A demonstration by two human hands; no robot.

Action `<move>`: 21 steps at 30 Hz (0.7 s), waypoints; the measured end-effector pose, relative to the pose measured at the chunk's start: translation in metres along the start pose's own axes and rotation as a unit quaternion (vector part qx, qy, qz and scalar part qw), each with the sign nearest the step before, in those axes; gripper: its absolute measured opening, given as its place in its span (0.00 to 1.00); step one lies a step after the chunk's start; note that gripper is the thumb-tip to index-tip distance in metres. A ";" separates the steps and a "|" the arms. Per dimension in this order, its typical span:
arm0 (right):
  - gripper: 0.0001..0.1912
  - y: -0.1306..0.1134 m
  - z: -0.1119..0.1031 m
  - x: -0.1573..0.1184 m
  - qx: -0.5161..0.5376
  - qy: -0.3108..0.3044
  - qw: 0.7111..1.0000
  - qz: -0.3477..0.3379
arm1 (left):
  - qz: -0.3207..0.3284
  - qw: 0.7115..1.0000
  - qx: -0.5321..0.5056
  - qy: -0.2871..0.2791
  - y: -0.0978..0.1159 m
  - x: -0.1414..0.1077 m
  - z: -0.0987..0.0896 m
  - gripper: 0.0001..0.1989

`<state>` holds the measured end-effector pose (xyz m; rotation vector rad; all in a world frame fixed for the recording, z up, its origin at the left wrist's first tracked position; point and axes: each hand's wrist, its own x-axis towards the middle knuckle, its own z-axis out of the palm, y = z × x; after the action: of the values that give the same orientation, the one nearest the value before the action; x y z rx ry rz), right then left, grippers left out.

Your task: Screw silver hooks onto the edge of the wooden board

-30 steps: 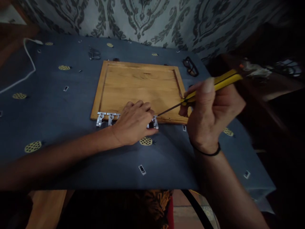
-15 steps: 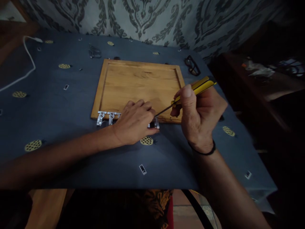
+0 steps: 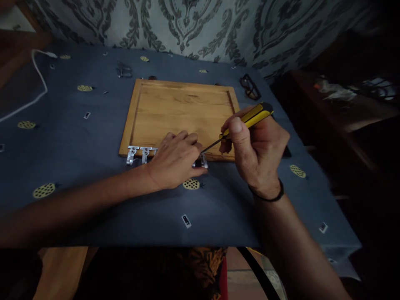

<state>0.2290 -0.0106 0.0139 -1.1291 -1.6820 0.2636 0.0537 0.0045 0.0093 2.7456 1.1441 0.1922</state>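
A wooden cabinet door (image 3: 184, 112) with a raised frame lies flat on the table. Several metal hinges sit along its near edge, one hinge (image 3: 131, 155) at the left corner and another hinge (image 3: 204, 161) by my left thumb. My left hand (image 3: 176, 160) is closed over the near edge, fingers curled and pressing there, covering some of the hinges. A yellow-and-black screwdriver (image 3: 254, 118) is gripped in my right hand (image 3: 259, 150), its shaft slanting down left. The tip meets the hinge beside my left fingers; the screw there is too small to make out.
Dark-framed glasses (image 3: 250, 87) lie past the door's far right corner. Small metal pieces (image 3: 124, 70) rest beyond its far left corner. A white cable (image 3: 43, 83) runs along the left side of the blue tablecloth (image 3: 103, 221). A patterned curtain (image 3: 187, 25) hangs behind.
My right hand and the screwdriver have shifted slightly left, with the handle a little lower. The tip stays at the same hinge. My left hand holds its place on the door's edge.
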 end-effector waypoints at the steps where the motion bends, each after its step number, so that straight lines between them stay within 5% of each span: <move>1: 0.17 0.000 0.000 0.001 0.001 0.004 1.000 -0.004 | 0.000 1.000 -0.001 0.000 0.000 0.000 0.000 0.18; 21: 0.15 0.003 0.001 0.001 0.017 0.023 1.000 -0.011 | -0.004 1.000 0.001 -0.016 0.001 0.000 -0.003 0.20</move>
<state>0.2294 -0.0078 0.0121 -1.0837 -1.6432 0.2500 0.0541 0.0039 0.0123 2.7347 1.1466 0.1462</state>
